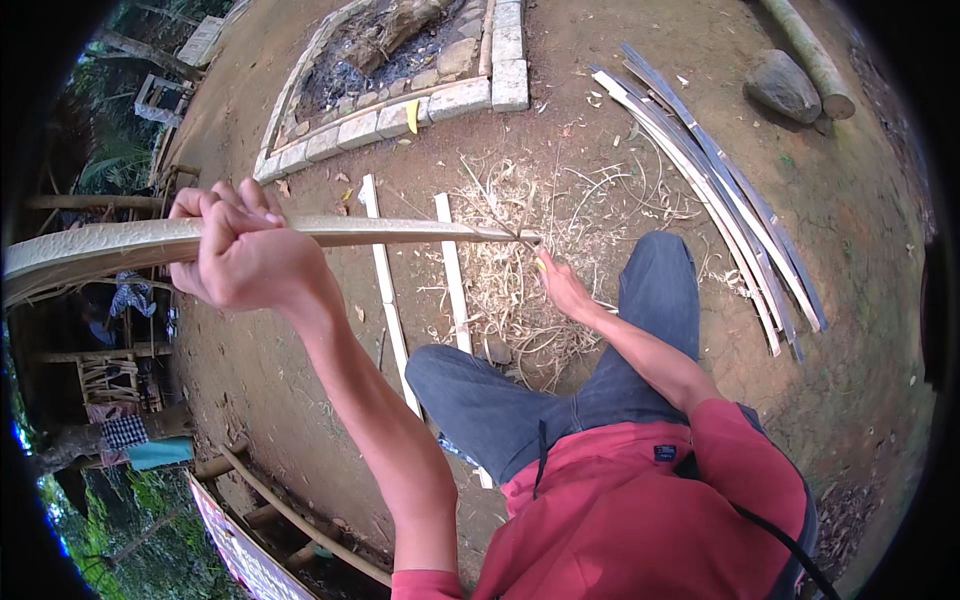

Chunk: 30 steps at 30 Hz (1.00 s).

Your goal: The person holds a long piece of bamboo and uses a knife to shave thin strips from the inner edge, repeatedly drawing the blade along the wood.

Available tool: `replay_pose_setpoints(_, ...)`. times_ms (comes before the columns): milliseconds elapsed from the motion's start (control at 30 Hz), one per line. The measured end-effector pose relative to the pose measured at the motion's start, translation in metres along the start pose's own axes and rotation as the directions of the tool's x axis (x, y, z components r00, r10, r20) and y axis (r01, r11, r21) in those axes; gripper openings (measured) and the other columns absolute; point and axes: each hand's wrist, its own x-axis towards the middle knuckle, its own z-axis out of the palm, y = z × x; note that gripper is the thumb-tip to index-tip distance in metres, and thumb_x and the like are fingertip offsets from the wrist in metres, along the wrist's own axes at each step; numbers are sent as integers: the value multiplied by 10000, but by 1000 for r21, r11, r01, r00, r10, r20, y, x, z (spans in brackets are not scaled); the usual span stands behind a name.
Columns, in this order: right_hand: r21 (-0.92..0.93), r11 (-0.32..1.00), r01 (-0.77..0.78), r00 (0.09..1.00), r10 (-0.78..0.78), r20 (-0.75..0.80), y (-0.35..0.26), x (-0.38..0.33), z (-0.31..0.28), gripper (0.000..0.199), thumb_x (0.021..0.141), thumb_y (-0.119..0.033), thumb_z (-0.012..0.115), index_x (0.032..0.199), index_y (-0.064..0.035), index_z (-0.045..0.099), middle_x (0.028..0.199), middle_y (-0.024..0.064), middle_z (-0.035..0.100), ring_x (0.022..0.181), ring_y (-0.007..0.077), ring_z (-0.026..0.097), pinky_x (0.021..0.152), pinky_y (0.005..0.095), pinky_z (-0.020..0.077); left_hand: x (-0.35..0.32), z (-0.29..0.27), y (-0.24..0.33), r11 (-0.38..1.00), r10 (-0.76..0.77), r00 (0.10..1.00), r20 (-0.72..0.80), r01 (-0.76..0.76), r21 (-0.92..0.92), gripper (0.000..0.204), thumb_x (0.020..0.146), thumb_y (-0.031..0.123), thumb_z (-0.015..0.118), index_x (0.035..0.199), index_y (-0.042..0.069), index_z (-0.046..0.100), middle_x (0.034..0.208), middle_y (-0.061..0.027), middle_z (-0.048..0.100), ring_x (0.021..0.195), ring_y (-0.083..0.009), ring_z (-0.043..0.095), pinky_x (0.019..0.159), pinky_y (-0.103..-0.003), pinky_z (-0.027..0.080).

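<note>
Bare brown earth fills my view, with a stone-edged fire pit [400, 70] at the top and a bundle of split bamboo slats [720, 190] lying to the right, well apart from the hands. Pale shavings [520, 290] are heaped on the ground between the knees, beside two short white slats [385, 290]. I see the left hand [240, 255] raised close to the camera, its fingers [235, 205] clamped around a long bamboo strip [380, 232] that runs level across the picture from the left rim. The strip's far tip meets the right hand [562, 285], which sits low above the shavings; its fingers look closed on something small at the strip's end, possibly a blade, though it is too small for me to tell. A grey rock [785, 85] lies beside a bamboo pole [810, 50] top right
</note>
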Motion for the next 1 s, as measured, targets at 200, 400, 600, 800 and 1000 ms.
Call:
replay_pose_setpoints(200,317,934,165,982,-127,-137,-118,-4,-73,300,1001,-94,449,1282,-37,361,632,181,590,515,332,626,443,422,431,2,-23,-3,999,45,990,132,-48,18,342,779,-153,349,534,49,224,781,-69,358,490,-103,238,439,-230,221)
replay_pose_setpoints(400,130,991,22,990,-4,-138,13,-2,6,347,995,-95,462,1318,-34,351,604,208,584,549,356,643,466,423,467,-18,25,13,945,153,976,155,-191,266,340,744,-178,339,537,59,210,712,-55,339,500,-71,261,417,-230,198)
replay_pose_setpoints(600,229,970,80,996,-71,-51,-82,-3,-56,354,988,-118,487,1311,-18,382,694,224,623,563,362,638,515,473,452,-11,-5,5,990,98,982,163,-113,83,370,747,-209,349,516,49,219,757,-59,334,514,-87,263,428,-215,197)
replay_pose_setpoints(800,146,988,43,999,-42,-10,-1,1,-9,380,983,-53,452,1353,-20,373,575,134,572,440,252,568,392,382,458,-18,15,8,994,88,964,253,-101,39,361,740,-179,364,507,50,212,759,-61,334,517,-99,259,437,-221,203)
replay_pose_setpoints(1000,330,944,-15,1000,18,-6,-45,-14,-16,367,1000,-88,450,1348,-12,362,632,112,581,429,202,538,379,338,408,-12,22,10,993,45,996,75,-53,104,299,741,-154,361,541,47,263,681,-48,341,459,-104,259,417,-232,230)
